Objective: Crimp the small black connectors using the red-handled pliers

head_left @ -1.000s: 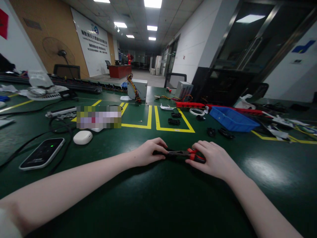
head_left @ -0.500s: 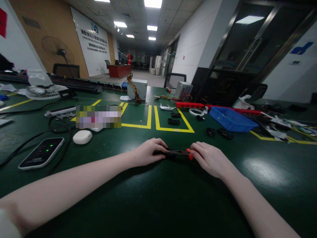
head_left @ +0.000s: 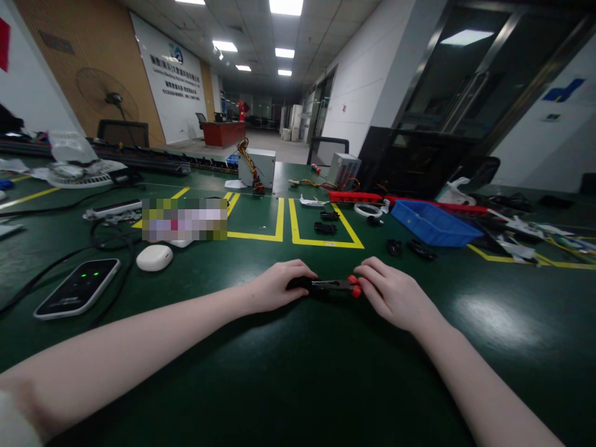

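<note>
My left hand (head_left: 285, 285) is closed around a small black piece (head_left: 299, 283), pinched between thumb and fingers; its exact kind is too dark to make out. My right hand (head_left: 388, 292) grips red-handled pliers (head_left: 342, 284) by the handles, which are mostly hidden by the fingers. The jaws of the pliers point left and reach the black piece at my left fingertips. Both hands are low over the dark green table (head_left: 298, 372).
Beyond my hands, black parts (head_left: 325, 228) lie inside a yellow-taped square. A blue bin (head_left: 435, 225) stands to the right, with black pieces (head_left: 421, 249) before it. On the left are a phone-like device (head_left: 78, 288), a white case (head_left: 154, 257) and black cables.
My right hand has shifted its grip on the pliers, and the red handles now show a gap near the pivot. My left hand stays nearly in place, with more of the black piece showing.
</note>
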`<state>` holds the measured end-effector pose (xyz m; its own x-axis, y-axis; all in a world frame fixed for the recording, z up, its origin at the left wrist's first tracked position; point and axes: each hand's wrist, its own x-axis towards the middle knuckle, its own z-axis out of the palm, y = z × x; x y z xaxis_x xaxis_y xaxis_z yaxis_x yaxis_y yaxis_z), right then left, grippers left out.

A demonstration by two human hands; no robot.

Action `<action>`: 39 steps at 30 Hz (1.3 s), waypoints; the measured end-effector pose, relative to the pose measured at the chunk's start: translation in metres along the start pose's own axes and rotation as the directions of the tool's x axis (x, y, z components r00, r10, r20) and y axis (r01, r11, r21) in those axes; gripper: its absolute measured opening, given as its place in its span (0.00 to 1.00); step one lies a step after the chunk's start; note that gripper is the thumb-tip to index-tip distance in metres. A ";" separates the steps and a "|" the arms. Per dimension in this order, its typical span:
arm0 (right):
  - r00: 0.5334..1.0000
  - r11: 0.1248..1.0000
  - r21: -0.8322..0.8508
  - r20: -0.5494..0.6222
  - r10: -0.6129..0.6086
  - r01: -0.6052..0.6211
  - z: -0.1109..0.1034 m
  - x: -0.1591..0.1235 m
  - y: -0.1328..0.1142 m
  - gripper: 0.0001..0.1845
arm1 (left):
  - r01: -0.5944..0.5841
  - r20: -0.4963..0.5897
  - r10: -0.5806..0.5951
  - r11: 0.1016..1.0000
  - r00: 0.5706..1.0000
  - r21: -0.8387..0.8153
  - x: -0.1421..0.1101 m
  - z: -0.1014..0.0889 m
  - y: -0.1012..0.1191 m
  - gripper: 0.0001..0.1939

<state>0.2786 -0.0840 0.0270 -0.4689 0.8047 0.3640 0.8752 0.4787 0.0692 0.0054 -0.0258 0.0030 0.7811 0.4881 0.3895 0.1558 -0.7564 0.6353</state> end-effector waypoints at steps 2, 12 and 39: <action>0.999 1.000 0.006 0.034 0.010 -0.010 0.000 0.000 0.000 0.17 | -0.002 -0.001 0.002 1.000 1.000 0.005 0.000 0.001 0.000 0.18; 0.992 0.998 -0.001 0.115 0.057 -0.057 -0.003 -0.001 0.008 0.18 | -0.023 0.019 0.023 1.000 1.000 0.021 -0.001 0.000 0.001 0.18; 0.997 0.998 -0.055 -0.080 -0.015 0.011 0.001 0.001 0.000 0.16 | -0.017 0.045 0.015 0.998 0.999 0.063 -0.001 0.000 0.001 0.12</action>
<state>0.2784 -0.0831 0.0266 -0.4714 0.7668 0.4358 0.8752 0.4675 0.1242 0.0048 -0.0270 0.0028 0.8095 0.4571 0.3686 0.1803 -0.7908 0.5849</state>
